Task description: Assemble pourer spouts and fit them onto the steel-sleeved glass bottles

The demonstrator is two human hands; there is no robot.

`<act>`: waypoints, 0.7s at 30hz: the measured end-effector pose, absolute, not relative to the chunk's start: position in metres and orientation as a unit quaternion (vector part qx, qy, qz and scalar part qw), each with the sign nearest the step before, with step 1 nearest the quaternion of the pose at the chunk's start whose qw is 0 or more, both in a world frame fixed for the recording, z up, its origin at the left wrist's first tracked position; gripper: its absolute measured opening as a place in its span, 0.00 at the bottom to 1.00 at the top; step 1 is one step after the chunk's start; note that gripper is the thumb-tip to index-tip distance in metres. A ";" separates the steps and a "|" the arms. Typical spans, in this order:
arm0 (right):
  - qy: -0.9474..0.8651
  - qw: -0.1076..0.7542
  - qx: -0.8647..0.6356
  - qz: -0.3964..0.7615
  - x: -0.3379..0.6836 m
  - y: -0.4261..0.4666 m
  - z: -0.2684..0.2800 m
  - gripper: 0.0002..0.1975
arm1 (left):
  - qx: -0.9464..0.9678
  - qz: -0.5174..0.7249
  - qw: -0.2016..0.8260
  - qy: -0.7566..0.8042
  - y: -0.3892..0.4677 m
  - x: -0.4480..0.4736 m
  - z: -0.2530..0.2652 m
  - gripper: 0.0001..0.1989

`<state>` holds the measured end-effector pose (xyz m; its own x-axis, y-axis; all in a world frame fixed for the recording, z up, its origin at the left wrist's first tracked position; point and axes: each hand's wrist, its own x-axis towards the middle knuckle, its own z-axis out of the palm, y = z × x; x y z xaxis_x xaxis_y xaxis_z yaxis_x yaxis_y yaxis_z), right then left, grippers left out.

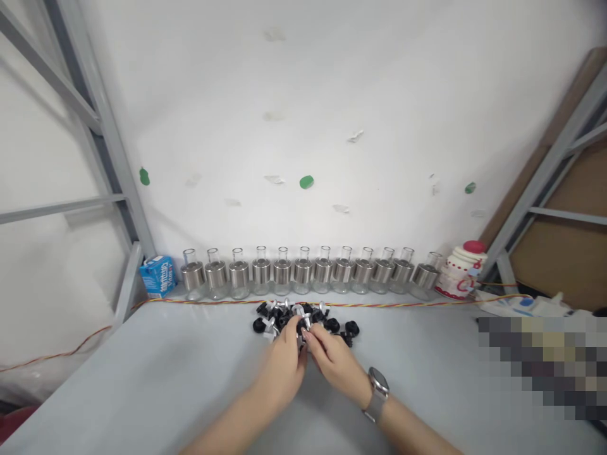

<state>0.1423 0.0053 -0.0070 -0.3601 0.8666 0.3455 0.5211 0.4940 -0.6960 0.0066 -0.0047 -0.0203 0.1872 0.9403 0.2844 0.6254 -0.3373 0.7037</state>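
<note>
Both of my hands meet over the middle of the table, in front of a pile of black and silver bottle stoppers (351,328). My left hand (283,359) is closed, thumb and fingers around one black and silver bottle stopper (304,324). From the other side my right hand (336,361) pinches the same stopper at its silver part. The fingers hide much of this piece, so its exact shape is unclear. Behind the pile, a row of glass bottles (282,272) with metal sleeves stands along the wall, their necks uncovered.
A red and yellow twisted cord (389,305) runs between pile and bottles. At the row's left end stands a blue carton (159,276); at its right, a white and red snowman-like jar (461,268). Grey metal frames (107,120) rise at both sides. The right corner is pixelated.
</note>
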 end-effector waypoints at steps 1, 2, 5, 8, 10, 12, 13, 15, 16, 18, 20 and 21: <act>-0.789 0.353 -0.440 0.243 0.143 0.005 -0.008 0.14 | 0.740 0.344 0.222 0.534 -0.005 0.007 -0.020 0.23; -0.792 0.351 -0.438 0.240 0.143 0.005 -0.009 0.14 | 0.742 0.336 0.220 0.537 -0.006 0.007 -0.019 0.24; -0.807 0.337 -0.429 0.225 0.144 0.004 -0.012 0.14 | 0.747 0.321 0.215 0.541 -0.006 0.006 -0.021 0.24; -0.811 0.344 -0.436 0.184 0.146 0.009 -0.011 0.14 | 0.743 0.315 0.198 0.556 -0.006 0.006 -0.021 0.24; -0.802 0.369 -0.451 0.131 0.148 0.020 -0.005 0.13 | 0.731 0.315 0.179 0.578 -0.005 0.006 -0.019 0.24; -0.815 0.385 -0.427 0.069 0.150 0.037 0.002 0.08 | 0.715 0.307 0.162 0.607 -0.005 0.005 -0.015 0.24; -0.846 0.376 -0.376 0.045 0.151 0.047 0.005 0.05 | 0.708 0.299 0.157 0.621 -0.004 0.005 -0.014 0.24; -0.891 0.342 -0.300 0.000 0.150 0.069 0.011 0.02 | 0.699 0.275 0.148 0.643 -0.003 0.004 -0.012 0.23; -0.900 0.330 -0.286 -0.014 0.149 0.078 0.012 0.02 | 0.697 0.265 0.144 0.650 -0.003 0.004 -0.012 0.23; -0.905 0.315 -0.282 -0.031 0.144 0.094 0.012 0.02 | 0.698 0.254 0.139 0.655 -0.002 0.003 -0.011 0.23; -0.906 0.311 -0.286 -0.037 0.137 0.103 0.012 0.03 | 0.698 0.251 0.140 0.656 -0.002 0.003 -0.011 0.23; -0.906 0.310 -0.286 -0.038 0.133 0.106 0.011 0.03 | 0.697 0.251 0.142 0.657 -0.002 0.003 -0.011 0.23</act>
